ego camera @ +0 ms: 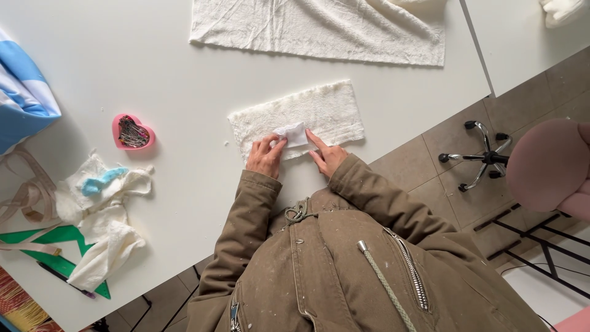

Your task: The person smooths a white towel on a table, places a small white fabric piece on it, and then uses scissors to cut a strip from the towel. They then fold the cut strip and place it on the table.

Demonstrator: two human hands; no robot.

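A small rectangle of cream terry cloth (307, 114) lies on the white table (172, 74). On its near edge sits a small white folded tag (294, 133). My left hand (265, 155) pinches the tag's left end with its fingertips. My right hand (327, 154) presses a finger against the tag's right side, its other fingers curled. Both sleeves are olive-brown jacket sleeves.
A larger cream towel piece (319, 27) lies farther back. A pink heart-shaped dish of pins (132, 132) is to the left, with white fabric scraps (101, 212), a green paper shape (58, 246) and blue-and-white striped cloth (24, 92). A pink chair (550, 166) stands right.
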